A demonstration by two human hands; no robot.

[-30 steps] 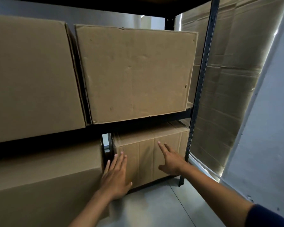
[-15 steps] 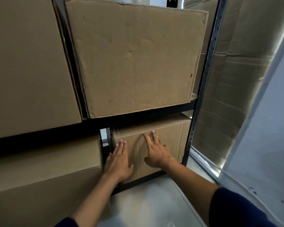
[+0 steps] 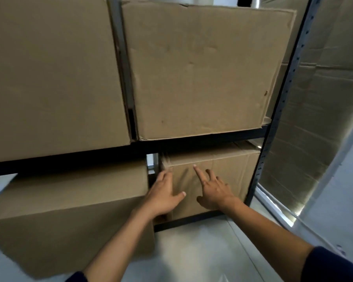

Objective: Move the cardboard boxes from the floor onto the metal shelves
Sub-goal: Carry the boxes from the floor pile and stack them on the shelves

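Observation:
A small cardboard box (image 3: 228,171) sits on the bottom level of the black metal shelf (image 3: 202,139), at its right end. My left hand (image 3: 163,194) lies flat with straight fingers against the box's front left edge. My right hand (image 3: 214,188) is open too, its fingers spread on the box's front face. A larger cardboard box (image 3: 69,204) stands to the left on the same level, sticking out forward. Two big boxes fill the level above, one on the left (image 3: 49,78) and one on the right (image 3: 202,74).
The shelf's right upright post (image 3: 281,98) runs down beside the small box. Flattened cardboard sheets (image 3: 318,110) lean against the wall to the right. Grey floor (image 3: 202,251) lies in front of the shelf between my arms.
My view has moved closer to the shelf. Both hands slid left along the small box's front, the left one reaching its left edge.

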